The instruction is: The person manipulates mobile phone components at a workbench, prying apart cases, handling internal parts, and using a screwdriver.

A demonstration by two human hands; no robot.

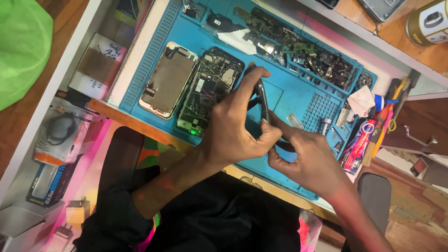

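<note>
On a blue repair mat (305,102) lie an opened phone body (209,90) with bare circuitry and, to its left, a detached screen panel (168,79). My left hand (236,124) is curled around a dark slim part (260,100) that stands on edge just right of the phone body. My right hand (308,157) meets it from the right, its fingertips pinching at the lower end of that same part. Whether a tool is between the right fingers is hidden.
Compartments along the mat's far edge hold several small dark phone parts (307,54) and a white cloth (238,41). Tubes and hand tools (372,135) lie at the mat's right. A green bag (13,46) sits far left, boxes (62,134) on a lower shelf, a tin (440,19) top right.
</note>
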